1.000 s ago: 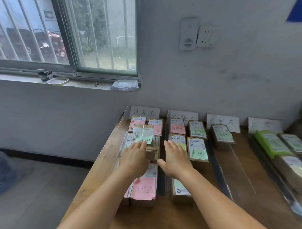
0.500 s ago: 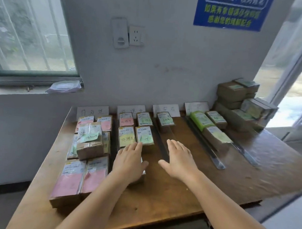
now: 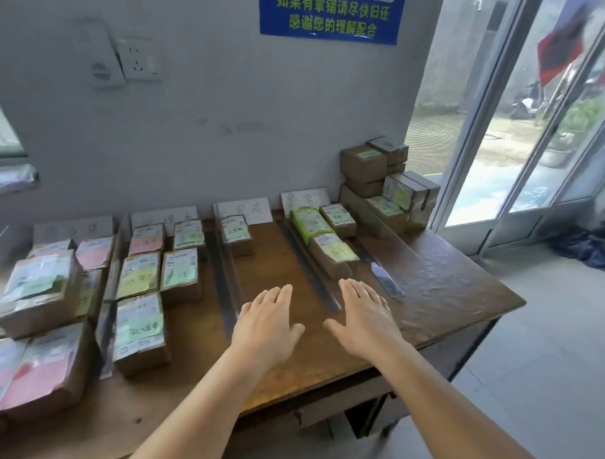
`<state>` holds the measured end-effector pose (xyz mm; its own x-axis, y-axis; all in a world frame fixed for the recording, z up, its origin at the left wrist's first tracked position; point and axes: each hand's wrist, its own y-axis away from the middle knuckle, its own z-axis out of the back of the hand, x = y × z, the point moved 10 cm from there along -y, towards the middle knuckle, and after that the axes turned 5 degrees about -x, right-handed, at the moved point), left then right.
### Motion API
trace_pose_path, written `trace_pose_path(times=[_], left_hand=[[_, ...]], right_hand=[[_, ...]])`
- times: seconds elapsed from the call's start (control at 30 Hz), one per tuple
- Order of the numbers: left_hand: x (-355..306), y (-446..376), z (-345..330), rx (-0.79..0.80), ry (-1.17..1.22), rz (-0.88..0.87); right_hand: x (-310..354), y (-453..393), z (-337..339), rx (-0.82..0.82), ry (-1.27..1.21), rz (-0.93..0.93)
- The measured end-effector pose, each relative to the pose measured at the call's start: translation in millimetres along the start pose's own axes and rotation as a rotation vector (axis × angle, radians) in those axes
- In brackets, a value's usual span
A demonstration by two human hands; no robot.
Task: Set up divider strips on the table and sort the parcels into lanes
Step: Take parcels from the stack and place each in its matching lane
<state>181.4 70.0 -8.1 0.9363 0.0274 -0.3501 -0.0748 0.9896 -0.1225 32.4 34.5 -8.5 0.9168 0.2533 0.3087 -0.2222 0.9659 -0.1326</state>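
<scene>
Both my hands hover flat and empty over the wooden table (image 3: 439, 296). My left hand (image 3: 265, 322) is above the third lane, my right hand (image 3: 363, 317) above the near end of a clear divider strip (image 3: 305, 267). Other strips (image 3: 224, 278) (image 3: 108, 298) (image 3: 378, 266) split the table into lanes. Parcels with pink notes (image 3: 39, 371) lie far left, green and yellow ones (image 3: 138, 328) beside them. One parcel (image 3: 236, 232) sits in the third lane, and a green parcel (image 3: 310, 222) with others in the fourth.
White paper lane labels (image 3: 243, 210) lean on the wall behind the lanes. A stack of unsorted brown boxes (image 3: 385, 180) fills the table's back right corner. A glass door (image 3: 524, 127) stands to the right, with a dark bundle (image 3: 585, 249) on the floor.
My view has swung right across the table. Both hands moved from the left lanes to the third and fourth lanes, still flat and empty.
</scene>
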Motion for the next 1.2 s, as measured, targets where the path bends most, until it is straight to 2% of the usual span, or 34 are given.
trace_pose_path(times=[0.27,0.47,0.9,1.03,1.2], left_hand=[[-112.8,-23.4,-33.6,-0.018,0.025,-0.069],[-173.9,-48.7,-52.9,-0.012,0.034,-0.121],[-244.6,-194.6,-77.9,-0.026,0.035,-0.213],[-254.5,-252.2,-83.4,-0.019,0.094,-0.198],[-259.6,-311.0,-92.3,-0.035,0.142,-0.168]], right_hand=[[-105.5,7.1,47.6,-0.055,-0.022,-0.020],[-174.8,0.6,72.4,-0.098,-0.010,-0.052],[-272.9,-106.9,96.7,-0.124,-0.018,-0.143],[-298.9,-155.1,100.5,-0.094,-0.048,-0.189],[-321.3,-207.5,112.9,-0.159,-0.079,-0.202]])
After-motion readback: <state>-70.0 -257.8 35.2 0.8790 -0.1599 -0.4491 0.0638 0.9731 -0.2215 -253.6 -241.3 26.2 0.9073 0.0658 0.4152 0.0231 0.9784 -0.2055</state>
